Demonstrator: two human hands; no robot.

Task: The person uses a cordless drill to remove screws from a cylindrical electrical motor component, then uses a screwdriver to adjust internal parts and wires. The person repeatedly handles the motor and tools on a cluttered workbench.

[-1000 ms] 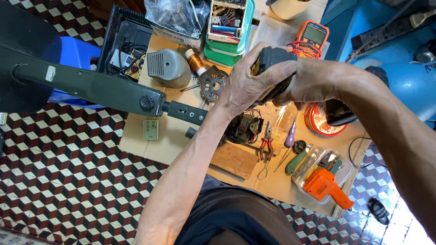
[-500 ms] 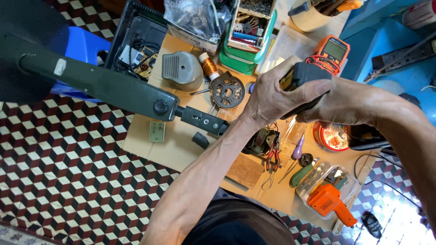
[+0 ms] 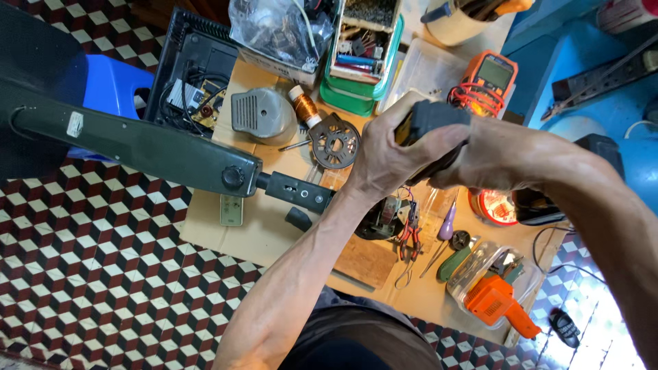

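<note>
Left hand point(image 3: 387, 154): I'm grasping the black boxy plastic tool point(image 3: 430, 118).
Right hand point(image 3: 490, 156): grasping it too, beside the orange multimeter point(image 3: 491, 75).

Orange meter's grey screen point(image 3: 496, 74) far side; clear plastic bag point(image 3: 277, 31).

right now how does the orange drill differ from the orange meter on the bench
The orange drill lies at the near right edge, partly on a clear plastic box; the orange meter sits at the far side. The meter is a flat slab with red leads coiled on it; the drill is pistol-shaped, with no leads on it. Both are orange, and neither hand touches them.
</note>
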